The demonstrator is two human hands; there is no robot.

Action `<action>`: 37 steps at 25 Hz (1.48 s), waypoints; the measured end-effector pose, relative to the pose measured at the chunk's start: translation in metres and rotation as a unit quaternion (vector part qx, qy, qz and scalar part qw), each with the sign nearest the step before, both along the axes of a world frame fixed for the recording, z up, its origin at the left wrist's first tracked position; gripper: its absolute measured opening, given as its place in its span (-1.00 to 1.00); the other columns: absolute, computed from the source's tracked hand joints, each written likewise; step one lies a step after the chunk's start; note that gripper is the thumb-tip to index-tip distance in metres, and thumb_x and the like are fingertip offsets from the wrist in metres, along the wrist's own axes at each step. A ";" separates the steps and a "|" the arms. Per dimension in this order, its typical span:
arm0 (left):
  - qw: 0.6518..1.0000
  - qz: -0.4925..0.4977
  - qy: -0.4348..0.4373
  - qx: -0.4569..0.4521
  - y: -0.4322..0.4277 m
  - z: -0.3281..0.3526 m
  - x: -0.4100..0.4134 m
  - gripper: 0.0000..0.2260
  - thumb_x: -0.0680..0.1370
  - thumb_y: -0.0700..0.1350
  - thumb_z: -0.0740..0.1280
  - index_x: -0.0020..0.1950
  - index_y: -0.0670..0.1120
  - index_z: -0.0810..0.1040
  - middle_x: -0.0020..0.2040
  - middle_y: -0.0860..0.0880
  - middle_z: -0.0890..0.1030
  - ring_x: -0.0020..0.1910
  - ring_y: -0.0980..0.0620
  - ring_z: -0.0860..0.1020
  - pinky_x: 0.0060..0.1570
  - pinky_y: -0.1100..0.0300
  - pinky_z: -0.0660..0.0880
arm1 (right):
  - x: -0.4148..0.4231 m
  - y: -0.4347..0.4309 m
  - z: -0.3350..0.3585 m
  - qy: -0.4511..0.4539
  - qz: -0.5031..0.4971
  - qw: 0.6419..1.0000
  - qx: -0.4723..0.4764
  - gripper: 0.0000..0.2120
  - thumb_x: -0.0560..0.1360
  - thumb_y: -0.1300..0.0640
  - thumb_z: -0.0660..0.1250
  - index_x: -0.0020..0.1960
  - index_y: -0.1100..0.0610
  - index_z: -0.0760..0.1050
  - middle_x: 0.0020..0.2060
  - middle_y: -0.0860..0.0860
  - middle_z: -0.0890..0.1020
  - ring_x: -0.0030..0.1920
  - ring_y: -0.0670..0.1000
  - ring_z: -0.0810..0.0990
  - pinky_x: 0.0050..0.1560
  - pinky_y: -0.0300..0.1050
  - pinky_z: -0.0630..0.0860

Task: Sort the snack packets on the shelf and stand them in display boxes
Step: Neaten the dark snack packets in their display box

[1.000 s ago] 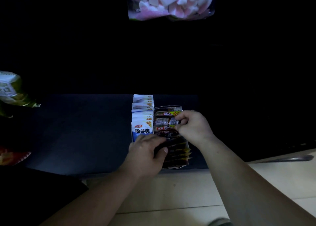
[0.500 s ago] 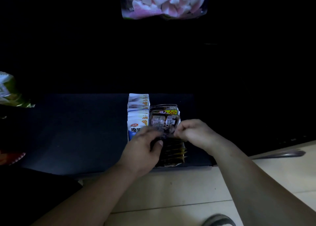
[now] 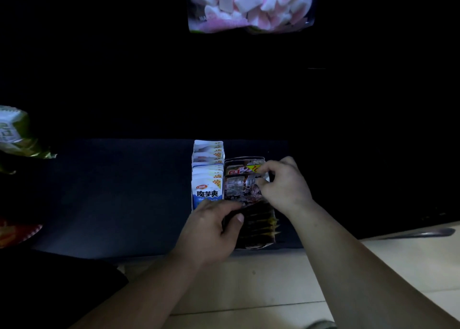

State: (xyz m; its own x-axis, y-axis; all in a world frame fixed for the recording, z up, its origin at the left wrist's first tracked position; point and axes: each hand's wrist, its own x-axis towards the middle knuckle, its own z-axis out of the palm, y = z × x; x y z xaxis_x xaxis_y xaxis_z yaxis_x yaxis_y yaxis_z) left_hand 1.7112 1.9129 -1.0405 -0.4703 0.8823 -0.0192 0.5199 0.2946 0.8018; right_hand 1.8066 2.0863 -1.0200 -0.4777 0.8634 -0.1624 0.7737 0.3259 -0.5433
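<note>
A row of white and blue snack packets (image 3: 207, 176) stands upright on the dark shelf (image 3: 112, 199). Right beside it a display box (image 3: 270, 239) holds a row of dark snack packets (image 3: 258, 225). My right hand (image 3: 286, 186) pinches the right edge of a dark packet (image 3: 239, 188) that stands in the middle of that row. My left hand (image 3: 214, 229) grips the near left part of the dark row, thumb pressed against the packets.
A clear bag of pink and white marshmallows (image 3: 251, 4) hangs at the top. A green and white bag (image 3: 15, 134) and a red packet (image 3: 17, 234) sit at the left edge. A pale tiled floor (image 3: 273, 286) lies below the shelf front.
My right hand has moved back up and away to the far part of the dark row, taking the packet's edge with it. My left hand stays on the near packets.
</note>
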 end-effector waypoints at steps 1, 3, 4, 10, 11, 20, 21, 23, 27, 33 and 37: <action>1.000 0.000 0.003 -0.002 0.001 0.000 -0.001 -0.69 0.55 0.10 0.28 0.24 0.07 0.64 0.05 0.16 0.64 0.13 0.10 0.51 0.11 0.14 0.50 | 0.000 -0.001 0.000 0.002 -0.004 1.000 -0.003 -0.96 0.56 0.04 0.45 -0.03 -0.08 0.60 0.08 -0.07 0.39 0.02 -0.01 0.53 -0.03 -0.15 0.51; 1.000 0.012 0.005 -0.004 0.003 0.001 -0.003 -0.76 0.58 0.04 0.33 0.22 0.07 0.63 0.09 0.17 0.63 0.13 0.15 0.52 0.12 0.16 0.51 | 0.002 -0.002 -0.001 0.044 -0.003 0.999 -0.023 -0.85 0.55 0.08 0.45 -0.16 -0.09 0.55 0.02 -0.07 0.45 -0.01 -0.01 0.54 -0.03 -0.11 0.52; 1.000 0.029 -0.011 -0.005 0.004 0.003 -0.003 -0.80 0.60 0.01 0.34 0.20 0.08 0.62 0.07 0.18 0.63 0.11 0.18 0.54 0.11 0.16 0.53 | 0.004 -0.001 0.000 0.086 -0.005 0.995 -0.047 -0.83 0.54 0.10 0.45 -0.19 -0.08 0.54 -0.03 -0.08 0.50 -0.03 -0.01 0.56 -0.02 -0.08 0.55; 0.928 0.213 -0.306 0.023 0.025 0.027 -0.007 -0.85 0.66 0.07 0.25 0.06 0.11 0.60 -0.07 0.03 0.72 0.00 0.07 0.66 0.06 0.12 0.55 | 0.038 -0.004 0.032 0.138 0.055 0.967 -0.205 -0.84 0.52 0.23 0.49 -0.19 0.03 0.61 -0.13 0.00 0.73 -0.03 -0.01 0.68 0.12 -0.01 0.63; 0.924 0.213 -0.319 0.010 0.025 0.029 -0.009 -0.83 0.65 0.06 0.27 0.01 0.06 0.63 -0.09 0.00 0.73 -0.02 0.07 0.67 0.03 0.15 0.54 | 0.045 -0.005 0.035 0.136 0.055 0.964 -0.222 -0.83 0.50 0.25 0.51 -0.20 0.04 0.63 -0.11 0.02 0.74 0.01 0.03 0.69 0.18 0.05 0.63; 0.968 0.084 -0.234 -0.029 0.010 0.023 -0.003 -0.60 0.50 -0.36 0.37 -0.01 0.19 0.61 -0.14 -0.07 0.62 -0.21 -0.05 0.59 -0.19 0.12 0.54 | 0.048 -0.016 0.036 0.164 -0.077 0.940 -0.289 -0.73 0.54 0.18 0.49 0.19 0.09 0.52 -0.01 0.01 0.67 -0.06 -0.01 0.67 -0.23 -0.10 0.57; 0.974 0.064 -0.216 -0.032 0.010 0.021 -0.003 -0.58 0.51 -0.34 0.36 -0.02 0.23 0.58 -0.12 -0.08 0.61 -0.17 -0.09 0.61 -0.14 0.04 0.56 | 0.044 -0.017 0.033 0.170 -0.089 0.940 -0.282 -0.66 0.53 0.20 0.50 0.25 0.08 0.50 0.00 0.01 0.66 -0.06 -0.05 0.67 -0.24 -0.18 0.52; 0.980 0.042 -0.195 -0.024 0.012 0.018 -0.003 -0.61 0.54 -0.32 0.33 -0.01 0.24 0.54 -0.08 -0.07 0.59 -0.08 -0.08 0.62 -0.10 0.05 0.57 | 0.038 -0.016 0.028 0.214 -0.125 0.929 -0.275 -0.58 0.52 0.25 0.51 0.32 0.08 0.50 -0.02 0.02 0.67 -0.08 -0.06 0.67 -0.22 -0.23 0.51; 0.986 0.028 -0.163 -0.004 0.013 0.017 -0.004 -0.81 0.57 -0.22 0.34 -0.04 0.09 0.46 -0.14 0.09 0.60 -0.20 0.26 0.57 -0.19 0.23 0.47 | 0.030 -0.008 0.040 0.317 -0.182 0.907 -0.209 -0.71 0.58 0.29 0.42 0.27 0.08 0.55 -0.11 -0.03 0.68 -0.19 -0.20 0.65 -0.32 -0.32 0.50; 0.985 0.009 -0.171 -0.022 0.006 0.019 -0.003 -0.80 0.55 -0.16 0.39 0.04 0.14 0.50 0.09 0.22 0.62 0.14 0.30 0.55 0.14 0.17 0.54 | 0.014 0.006 0.063 0.378 -0.154 0.899 -0.162 -0.85 0.61 0.28 0.37 -0.05 0.06 0.60 -0.13 -0.03 0.70 -0.11 -0.05 0.68 -0.10 -0.09 0.63; 0.986 0.008 -0.161 -0.043 0.002 0.021 -0.006 -0.79 0.55 -0.13 0.39 0.07 0.18 0.50 0.12 0.31 0.58 -0.03 0.16 0.58 -0.01 0.23 0.55 | 0.011 -0.012 0.028 0.266 -0.097 0.943 -0.175 -0.83 0.61 0.28 0.34 -0.03 0.03 0.60 -0.07 0.00 0.71 -0.01 0.02 0.68 0.04 -0.01 0.64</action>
State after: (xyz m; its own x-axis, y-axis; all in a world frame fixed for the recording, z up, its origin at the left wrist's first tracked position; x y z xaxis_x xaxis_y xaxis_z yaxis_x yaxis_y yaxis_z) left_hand 1.7056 1.9152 -1.0193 -0.4410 0.8639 -0.2432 0.2375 0.3737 0.8966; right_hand 1.8176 2.0741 -0.9922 -0.4104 0.8812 -0.2347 0.3871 -0.0647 -0.9198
